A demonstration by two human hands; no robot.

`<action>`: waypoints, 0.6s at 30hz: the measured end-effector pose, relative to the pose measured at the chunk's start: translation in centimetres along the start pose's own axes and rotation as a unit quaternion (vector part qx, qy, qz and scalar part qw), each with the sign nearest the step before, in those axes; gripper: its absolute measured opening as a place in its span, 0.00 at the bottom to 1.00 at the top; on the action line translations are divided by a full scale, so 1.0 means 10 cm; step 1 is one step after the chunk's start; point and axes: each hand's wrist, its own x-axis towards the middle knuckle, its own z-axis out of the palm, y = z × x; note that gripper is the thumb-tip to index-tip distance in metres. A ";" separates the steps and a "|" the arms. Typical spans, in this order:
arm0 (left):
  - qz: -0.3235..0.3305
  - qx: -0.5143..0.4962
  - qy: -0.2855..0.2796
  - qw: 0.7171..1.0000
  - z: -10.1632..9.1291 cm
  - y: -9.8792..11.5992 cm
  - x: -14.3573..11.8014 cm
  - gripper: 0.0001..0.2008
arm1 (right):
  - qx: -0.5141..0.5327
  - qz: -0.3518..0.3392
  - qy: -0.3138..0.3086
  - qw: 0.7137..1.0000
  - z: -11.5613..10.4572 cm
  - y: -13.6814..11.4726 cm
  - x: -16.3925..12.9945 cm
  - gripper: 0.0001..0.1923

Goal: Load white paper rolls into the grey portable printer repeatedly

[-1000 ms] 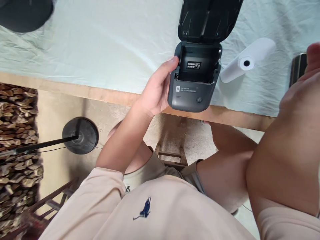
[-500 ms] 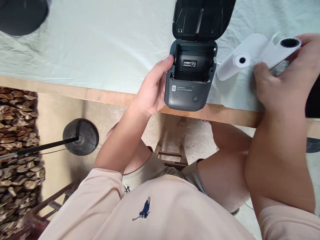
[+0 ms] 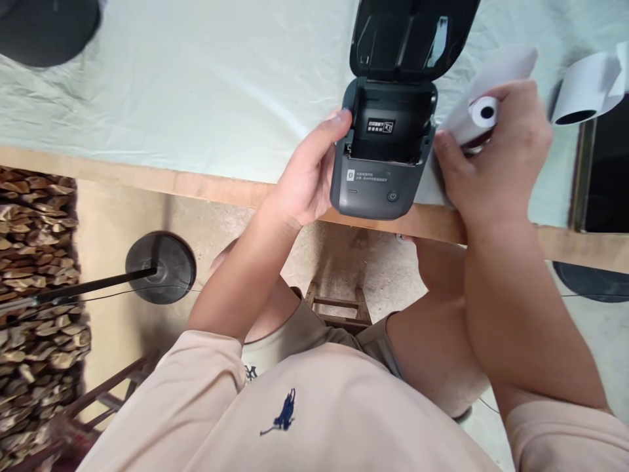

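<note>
pale cloth — wooden table edge, sandy floor

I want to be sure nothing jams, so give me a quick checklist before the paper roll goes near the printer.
1. Printer lid fully open: ok.
2. Paper bay free of an old roll: ok, only a label shows inside.
3. Left hand steadying the printer: ok, it grips the side.
4. Right hand holding the paper roll: ok.
5. Roll's loose end facing the right way: cannot tell.
6. Printer fully on the table: not ok, its front overhangs the edge.
</note>
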 end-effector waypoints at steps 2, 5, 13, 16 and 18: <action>0.012 0.001 -0.010 1.000 0.01 0.00 0.00 0.14 | 0.115 0.014 0.015 0.993 0.03 0.00 0.05 0.26; 0.014 0.019 -0.013 1.000 0.03 0.00 0.01 0.15 | 0.250 0.051 0.042 0.966 0.01 -0.02 0.11 0.29; 0.028 0.012 -0.028 0.999 0.03 0.00 0.00 0.14 | 0.570 0.183 -0.118 0.792 -0.17 0.12 0.30 0.18; 0.020 0.029 -0.001 0.999 0.01 -0.01 0.00 0.14 | 0.570 0.170 -0.129 0.793 -0.16 0.20 0.36 0.15; 0.004 0.032 0.008 0.999 -0.01 0.00 0.01 0.14 | 0.579 0.162 -0.148 0.786 -0.17 0.17 0.36 0.12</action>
